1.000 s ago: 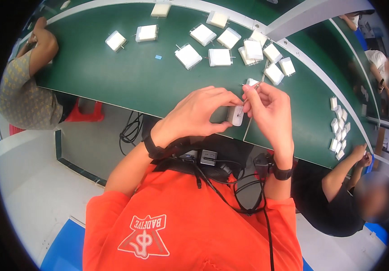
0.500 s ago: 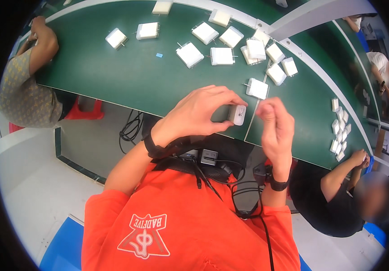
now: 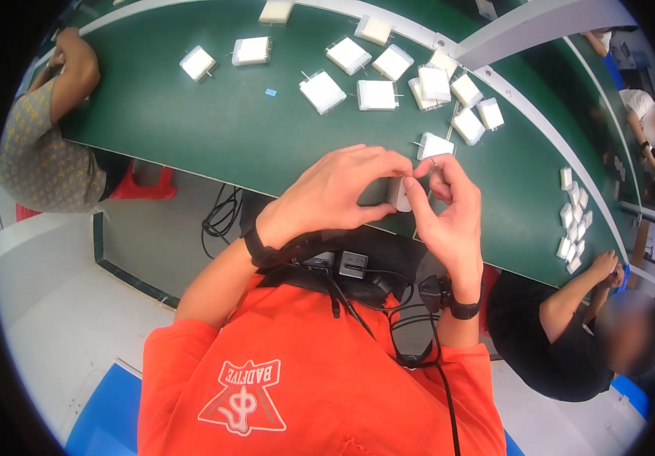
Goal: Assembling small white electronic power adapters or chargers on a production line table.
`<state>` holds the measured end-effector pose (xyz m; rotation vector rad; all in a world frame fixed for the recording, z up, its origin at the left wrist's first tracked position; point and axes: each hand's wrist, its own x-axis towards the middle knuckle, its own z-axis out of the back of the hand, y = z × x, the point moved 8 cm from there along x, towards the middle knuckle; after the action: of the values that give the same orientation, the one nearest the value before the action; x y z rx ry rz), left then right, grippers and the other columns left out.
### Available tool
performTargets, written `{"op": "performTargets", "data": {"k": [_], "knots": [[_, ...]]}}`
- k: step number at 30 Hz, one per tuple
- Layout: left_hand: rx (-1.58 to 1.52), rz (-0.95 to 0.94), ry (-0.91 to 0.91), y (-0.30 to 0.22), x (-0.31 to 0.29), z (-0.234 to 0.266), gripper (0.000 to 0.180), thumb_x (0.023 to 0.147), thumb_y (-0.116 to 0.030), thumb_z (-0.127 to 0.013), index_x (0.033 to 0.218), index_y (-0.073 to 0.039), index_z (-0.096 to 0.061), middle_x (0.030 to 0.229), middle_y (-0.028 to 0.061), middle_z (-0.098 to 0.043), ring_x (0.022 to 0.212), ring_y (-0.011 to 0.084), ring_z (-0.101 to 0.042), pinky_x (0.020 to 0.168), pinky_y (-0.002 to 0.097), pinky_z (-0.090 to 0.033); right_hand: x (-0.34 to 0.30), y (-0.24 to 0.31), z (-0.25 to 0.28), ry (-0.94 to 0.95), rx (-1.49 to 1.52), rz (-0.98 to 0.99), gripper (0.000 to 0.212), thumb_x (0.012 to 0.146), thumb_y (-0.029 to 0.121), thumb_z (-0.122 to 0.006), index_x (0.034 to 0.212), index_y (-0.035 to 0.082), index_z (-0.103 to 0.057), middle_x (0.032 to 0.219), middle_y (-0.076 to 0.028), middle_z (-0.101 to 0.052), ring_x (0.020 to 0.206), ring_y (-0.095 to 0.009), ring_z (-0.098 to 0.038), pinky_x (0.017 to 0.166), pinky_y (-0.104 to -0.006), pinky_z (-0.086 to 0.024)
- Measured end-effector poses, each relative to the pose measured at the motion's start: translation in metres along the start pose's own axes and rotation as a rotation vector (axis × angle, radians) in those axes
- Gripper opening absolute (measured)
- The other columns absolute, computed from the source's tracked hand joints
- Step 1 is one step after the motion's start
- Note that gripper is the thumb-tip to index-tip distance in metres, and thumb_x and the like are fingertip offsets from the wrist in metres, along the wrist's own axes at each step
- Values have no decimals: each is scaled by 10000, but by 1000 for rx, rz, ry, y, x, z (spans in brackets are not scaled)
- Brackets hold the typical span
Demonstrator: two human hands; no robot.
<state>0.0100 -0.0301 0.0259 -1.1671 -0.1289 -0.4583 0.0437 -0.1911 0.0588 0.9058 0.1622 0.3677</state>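
While the left hand [image 3: 335, 186] pinched a small white box-shaped block [image 3: 397, 199] between thumb and fingers near the front edge of the green tabletop [image 3: 213, 129], the right hand [image 3: 453, 209] had its thumb at the block's right end, touching or just beside it. Whether the right grip held anything could not be told. The step seemed to be fine fingerwork at that end; the next move appeared to call for a steady left grip and a precise right thumb and forefinger.
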Motion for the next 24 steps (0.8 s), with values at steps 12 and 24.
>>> {"op": "performTargets", "data": {"k": [12, 24], "knots": [[28, -17, -6, -3, 0, -1, 510, 776, -33, -897, 1262, -81, -753, 1217, 60, -785, 1099, 309, -744, 966, 430, -590, -5, -16, 6, -25, 291, -87, 164, 1138, 175, -656, 1083, 21, -657, 742, 44, -423, 691, -68, -341, 616, -300, -312], [36, -13, -19, -2, -2, 0, 508, 769, -41, -910, 1250, -70, -750, 1166, 76, -792, 1077, 313, -756, 935, 423, -595, -5, 13, 20, -94, 168, 278, 216, 1134, 131, -661, 1029, -31, -758, 910, -82, -670, 815, -187, -613, 768, -315, -499]]}}
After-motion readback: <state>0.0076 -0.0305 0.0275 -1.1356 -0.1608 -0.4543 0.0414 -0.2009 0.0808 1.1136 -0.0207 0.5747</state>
